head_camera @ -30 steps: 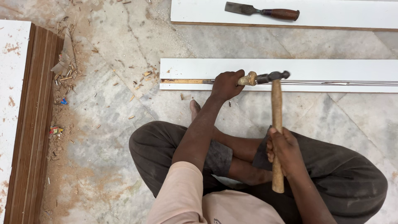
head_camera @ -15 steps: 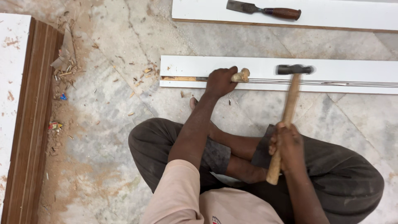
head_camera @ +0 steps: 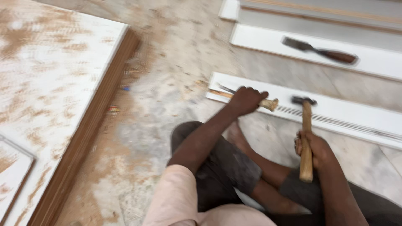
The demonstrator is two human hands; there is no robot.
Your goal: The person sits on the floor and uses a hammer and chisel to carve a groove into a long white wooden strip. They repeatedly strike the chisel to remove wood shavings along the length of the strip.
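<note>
two hands engaged: left hand (head_camera: 246, 100) clamped on chisel (head_camera: 268, 104), right hand (head_camera: 315, 150) gripping hammer (head_camera: 306, 138). chiselling the white board (head_camera: 356, 115) groove appears underway. next strike needs square contact on handle end.

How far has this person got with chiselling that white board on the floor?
Done: a long groove already runs along the white board, and wood dust lies on the floor. In hand: the left hand holds a wooden-handled chisel at the groove's near end, and the right hand holds a hammer close to the chisel's butt. Left: the blur hides how much remains uncut.
</note>
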